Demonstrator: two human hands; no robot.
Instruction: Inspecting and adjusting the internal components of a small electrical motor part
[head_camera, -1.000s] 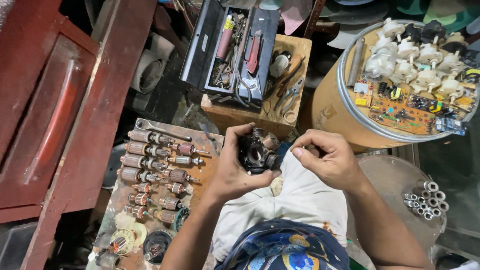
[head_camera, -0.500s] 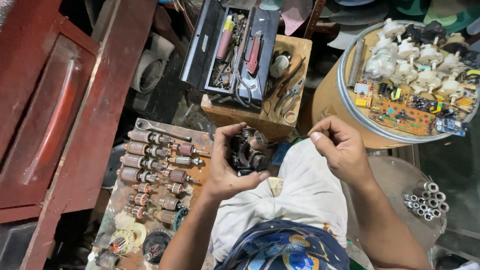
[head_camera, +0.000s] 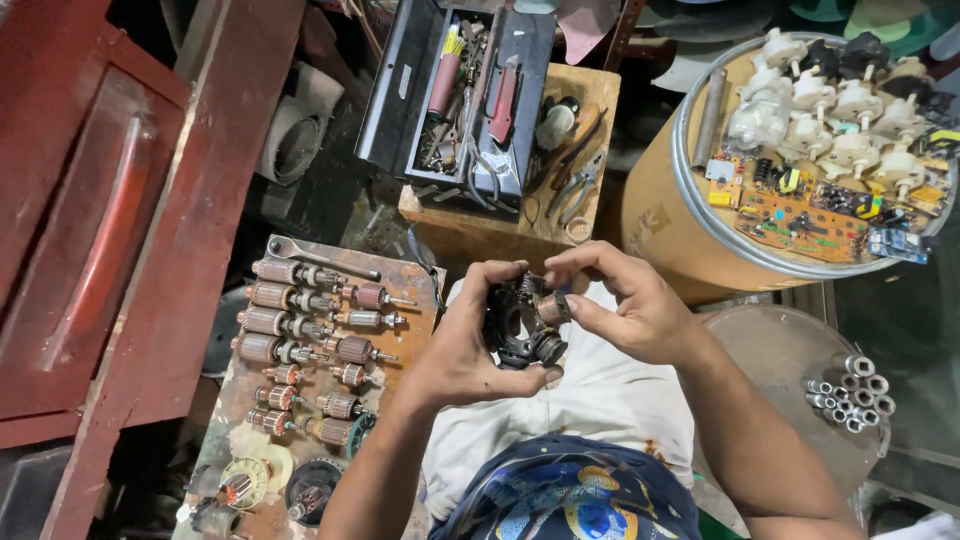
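My left hand (head_camera: 462, 338) grips a black motor housing (head_camera: 520, 325) over my lap, fingers wrapped round its left side and thumb beneath. My right hand (head_camera: 625, 305) comes in from the right and pinches a small metal part at the housing's top right edge with thumb and forefinger. White cloth (head_camera: 600, 400) covers my lap under both hands. Whether the small part is loose or fixed to the housing is not visible.
Several motor armatures (head_camera: 300, 330) and a wrench (head_camera: 320, 257) lie on a rusty board (head_camera: 410, 285) to the left. An open black toolbox (head_camera: 455, 90) and pliers (head_camera: 580, 185) rest on a wooden box behind. A drum (head_camera: 660, 210) at right holds circuit boards (head_camera: 810, 205) and white parts. Steel bearings (head_camera: 850, 390) lie on a round lid.
My right hand lifted away from the housing, then came back and now pinches at its top right. My left hand has turned the housing slightly.
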